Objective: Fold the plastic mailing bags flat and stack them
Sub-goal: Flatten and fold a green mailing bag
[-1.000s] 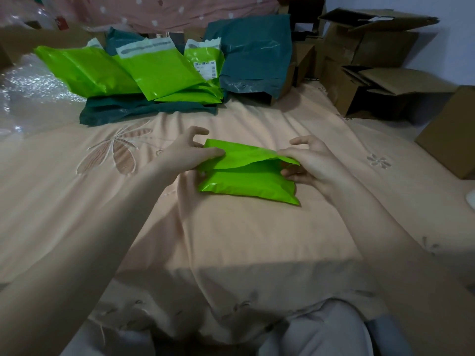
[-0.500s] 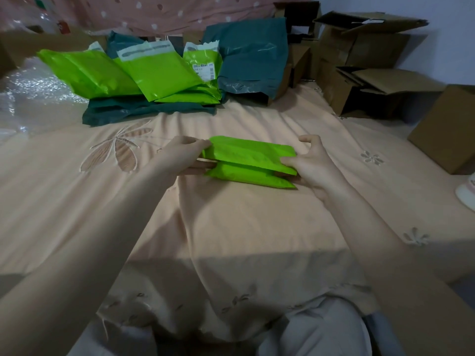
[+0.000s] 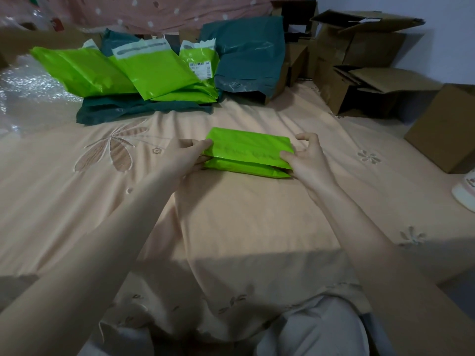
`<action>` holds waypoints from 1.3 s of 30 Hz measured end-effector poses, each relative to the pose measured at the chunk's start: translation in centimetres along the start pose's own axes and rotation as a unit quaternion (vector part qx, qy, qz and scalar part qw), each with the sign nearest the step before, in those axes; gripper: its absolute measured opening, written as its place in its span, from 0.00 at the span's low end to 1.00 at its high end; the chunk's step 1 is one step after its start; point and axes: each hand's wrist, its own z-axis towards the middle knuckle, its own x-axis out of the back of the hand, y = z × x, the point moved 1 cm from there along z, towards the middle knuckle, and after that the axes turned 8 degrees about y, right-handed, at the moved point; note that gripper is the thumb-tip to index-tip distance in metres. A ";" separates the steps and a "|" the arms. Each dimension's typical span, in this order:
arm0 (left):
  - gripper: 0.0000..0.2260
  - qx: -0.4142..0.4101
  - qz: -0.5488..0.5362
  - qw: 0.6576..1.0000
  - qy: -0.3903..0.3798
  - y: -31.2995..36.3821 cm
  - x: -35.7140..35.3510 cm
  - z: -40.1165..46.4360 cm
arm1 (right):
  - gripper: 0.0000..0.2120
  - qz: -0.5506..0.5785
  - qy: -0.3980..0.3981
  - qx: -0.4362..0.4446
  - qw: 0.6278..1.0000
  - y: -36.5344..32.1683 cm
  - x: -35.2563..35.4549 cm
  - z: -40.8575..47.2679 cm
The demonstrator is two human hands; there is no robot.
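Observation:
A bright green mailing bag [image 3: 248, 150] lies folded over on the peach bedspread [image 3: 244, 222] in the middle of the view. My left hand [image 3: 186, 154] pinches its left end, thumb on top. My right hand [image 3: 305, 156] pinches its right end between thumb and fingers. The folded top layer sits over a lower layer that shows along the near edge. Further back lies a pile of green mailing bags [image 3: 144, 71], unfolded, on and against dark teal bags [image 3: 246, 52].
Bubble wrap [image 3: 28, 93] lies at the far left. Open cardboard boxes [image 3: 359, 62] crowd the back right, with another box [image 3: 444, 129] at the right edge. A white object [image 3: 466, 188] sits at the far right.
The bag's upper flap has come down over the lower half and the bag now lies flatter. Both hands moved slightly away from me with it, staying at its ends.

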 end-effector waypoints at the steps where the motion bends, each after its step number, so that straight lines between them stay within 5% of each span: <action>1: 0.08 -0.003 -0.004 1.000 0.003 -0.1 0.0 0.0 | 0.21 -0.008 0.006 0.005 1.000 0.5 -0.1 0.3; 9: 0.15 -0.077 0.111 0.990 0.041 -1.3 0.6 0.6 | 0.21 -0.072 0.031 0.067 0.995 1.0 -0.1 0.4; 16: 0.16 -0.222 0.299 0.920 0.125 -1.1 0.5 -0.5 | 0.19 -0.166 0.053 0.148 0.974 1.3 0.0 0.3; 24: 0.16 -0.284 0.344 0.884 0.136 -2.1 0.7 -0.2 | 0.19 -0.296 0.073 0.200 0.931 1.4 -0.4 -1.1; 27: 0.15 -0.270 0.331 0.897 0.117 -2.1 0.7 -0.1 | 0.19 -0.372 0.105 0.227 0.894 1.8 -0.1 -1.0; 33: 0.11 -0.212 0.290 0.932 0.047 -0.7 -0.3 -0.4 | 0.16 -0.416 0.103 0.215 0.877 1.1 -0.1 -0.5; 39: 0.12 -0.052 0.069 0.996 -0.010 -0.8 -2.1 -0.3 | 0.15 -0.408 0.146 0.295 0.852 -1.0 -0.7 -1.2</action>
